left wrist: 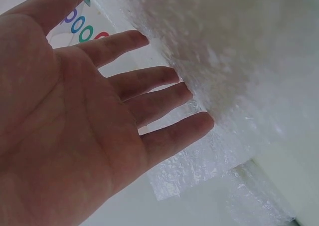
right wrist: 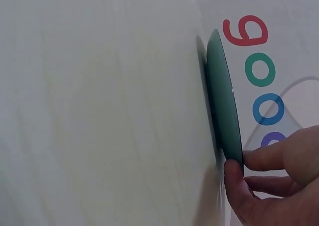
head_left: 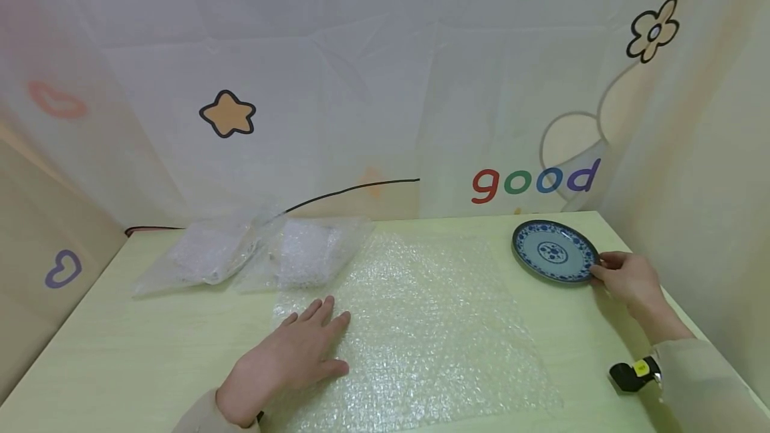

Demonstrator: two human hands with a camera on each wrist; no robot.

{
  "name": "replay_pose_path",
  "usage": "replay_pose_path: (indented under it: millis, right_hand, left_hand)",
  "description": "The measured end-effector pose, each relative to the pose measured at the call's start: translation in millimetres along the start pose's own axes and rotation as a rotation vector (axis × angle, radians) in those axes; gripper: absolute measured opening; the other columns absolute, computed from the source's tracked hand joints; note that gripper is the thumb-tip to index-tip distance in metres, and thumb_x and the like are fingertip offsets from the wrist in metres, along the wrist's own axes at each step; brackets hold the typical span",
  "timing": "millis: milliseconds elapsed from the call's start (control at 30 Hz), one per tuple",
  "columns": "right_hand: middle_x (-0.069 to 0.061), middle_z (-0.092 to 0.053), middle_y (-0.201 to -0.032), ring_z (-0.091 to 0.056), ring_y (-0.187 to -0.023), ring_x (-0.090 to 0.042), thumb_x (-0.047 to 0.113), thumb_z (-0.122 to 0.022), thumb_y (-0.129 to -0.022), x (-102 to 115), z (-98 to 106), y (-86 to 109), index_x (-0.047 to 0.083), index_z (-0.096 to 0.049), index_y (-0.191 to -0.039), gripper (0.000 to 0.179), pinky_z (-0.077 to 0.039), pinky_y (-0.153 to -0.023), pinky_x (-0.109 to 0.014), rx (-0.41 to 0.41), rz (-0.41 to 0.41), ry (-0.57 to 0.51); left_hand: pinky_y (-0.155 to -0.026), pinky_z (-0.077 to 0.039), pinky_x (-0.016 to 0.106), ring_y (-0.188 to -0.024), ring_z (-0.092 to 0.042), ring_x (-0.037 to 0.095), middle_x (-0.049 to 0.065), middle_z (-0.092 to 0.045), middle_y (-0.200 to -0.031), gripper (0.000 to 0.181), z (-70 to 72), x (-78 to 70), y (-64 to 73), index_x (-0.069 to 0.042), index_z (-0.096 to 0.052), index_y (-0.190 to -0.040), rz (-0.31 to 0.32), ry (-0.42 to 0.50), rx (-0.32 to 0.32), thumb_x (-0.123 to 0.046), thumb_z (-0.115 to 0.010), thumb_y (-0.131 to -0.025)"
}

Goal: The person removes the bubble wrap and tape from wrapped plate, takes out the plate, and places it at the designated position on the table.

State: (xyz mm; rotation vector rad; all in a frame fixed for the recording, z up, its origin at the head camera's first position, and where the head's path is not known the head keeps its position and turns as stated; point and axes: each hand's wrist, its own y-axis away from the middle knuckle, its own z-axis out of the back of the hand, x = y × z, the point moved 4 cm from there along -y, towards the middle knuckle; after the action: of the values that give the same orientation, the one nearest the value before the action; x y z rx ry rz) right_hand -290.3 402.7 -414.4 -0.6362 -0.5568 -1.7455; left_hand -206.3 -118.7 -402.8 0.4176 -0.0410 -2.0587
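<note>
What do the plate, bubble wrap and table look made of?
Plate: probably glazed ceramic, possibly melamine; smooth green underside, blue-patterned face.
Bubble wrap: clear, shiny plastic film; bubbles glint, and it's see-through.
Table: wood or wood-look laminate, can't tell which; pale, fairly matte, faint grain streaks.

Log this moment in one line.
right hand: pinches patterned plate by rim | left hand: fingers spread at bubble wrap | two clear bags: back left
</note>
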Motion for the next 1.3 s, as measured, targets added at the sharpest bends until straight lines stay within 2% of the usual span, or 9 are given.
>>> replay_pose_path:
  millis: [100,233,333,433,500,667,900,1300]
  right_hand:
    - [-0.041,-0.053,-0.122,-0.054,-0.105,-0.046,0.009,-0.059,-0.101,0.9,0.7,1.2,-0.027,-0.041,-0.136,0.053,-0.044,-0.065,-0.019,0.0,0.004,0.011]
    - [-0.041,-0.049,-0.123,-0.056,-0.1,-0.043,0.015,-0.058,-0.103,3.2,1.7,3.1,-0.027,-0.035,-0.139,0.059,-0.051,-0.065,-0.024,0.031,0.002,0.024]
    - [-0.043,-0.043,-0.128,-0.053,-0.106,-0.049,0.022,-0.056,-0.104,5.9,1.9,4.7,-0.026,-0.029,-0.142,0.067,-0.056,-0.079,-0.041,0.049,-0.004,0.035]
    - [-0.044,-0.04,-0.132,-0.047,-0.115,-0.055,0.026,-0.056,-0.105,10.8,1.4,6.4,-0.025,-0.028,-0.142,0.07,-0.05,-0.091,-0.058,0.041,0.021,0.063]
    - [-0.044,-0.042,-0.131,-0.046,-0.115,-0.057,0.026,-0.056,-0.104,15.8,0.5,7.9,-0.025,-0.03,-0.141,0.068,-0.047,-0.094,-0.062,0.024,0.065,0.08]
    - [-0.044,-0.049,-0.125,-0.051,-0.11,-0.055,0.021,-0.059,-0.104,32.3,-4.3,13.1,-0.026,-0.038,-0.136,0.061,-0.048,-0.091,-0.062,-0.015,0.203,0.114]
    - [-0.044,-0.05,-0.13,-0.051,-0.114,-0.056,0.018,-0.06,-0.103,57.3,-16.0,23.6,-0.024,-0.044,-0.135,0.055,-0.045,-0.095,-0.067,-0.005,0.348,0.134]
    - [-0.032,-0.059,-0.131,-0.053,-0.123,-0.05,0.014,-0.068,-0.099,103.7,-42.7,54.5,-0.012,-0.057,-0.132,0.043,-0.044,-0.1,-0.065,0.042,0.563,0.158]
  left_hand:
    - [-0.112,-0.031,0.067,-0.149,-0.026,0.045,0.028,-0.028,-0.162,0.076,-0.1,0.1,-0.2,-0.005,-0.045,-0.154,0.0,0.001,0.0,-0.043,-0.074,-0.094]
    - [-0.112,-0.031,0.067,-0.15,-0.026,0.044,0.028,-0.028,-0.162,0.076,-0.6,0.2,-0.2,-0.005,-0.046,-0.154,0.001,0.003,0.002,-0.042,-0.074,-0.094]
    - [-0.113,-0.03,0.066,-0.15,-0.026,0.044,0.028,-0.028,-0.162,0.076,-1.1,0.2,-0.1,-0.005,-0.046,-0.154,0.004,0.006,0.006,-0.042,-0.074,-0.094]
    - [-0.113,-0.03,0.066,-0.15,-0.026,0.044,0.028,-0.028,-0.162,0.076,-1.4,0.4,-0.2,-0.005,-0.045,-0.154,0.005,0.004,0.012,-0.043,-0.074,-0.094]
    - [-0.113,-0.03,0.066,-0.15,-0.025,0.044,0.028,-0.027,-0.162,0.076,-1.4,0.4,-0.3,-0.006,-0.045,-0.154,0.008,0.004,0.015,-0.043,-0.073,-0.095]
    - [-0.114,-0.029,0.066,-0.151,-0.025,0.043,0.027,-0.027,-0.163,0.076,-2.0,0.9,-1.0,-0.007,-0.045,-0.155,0.019,0.007,0.019,-0.044,-0.073,-0.094]
    - [-0.114,-0.03,0.065,-0.15,-0.025,0.042,0.026,-0.027,-0.163,0.076,-2.4,0.7,-1.3,-0.007,-0.045,-0.155,0.018,-0.006,0.017,-0.044,-0.073,-0.094]
    - [-0.113,-0.03,0.066,-0.15,-0.027,0.044,0.027,-0.028,-0.162,0.076,-0.1,0.5,-1.6,-0.007,-0.045,-0.154,0.006,-0.021,0.01,-0.045,-0.073,-0.095]
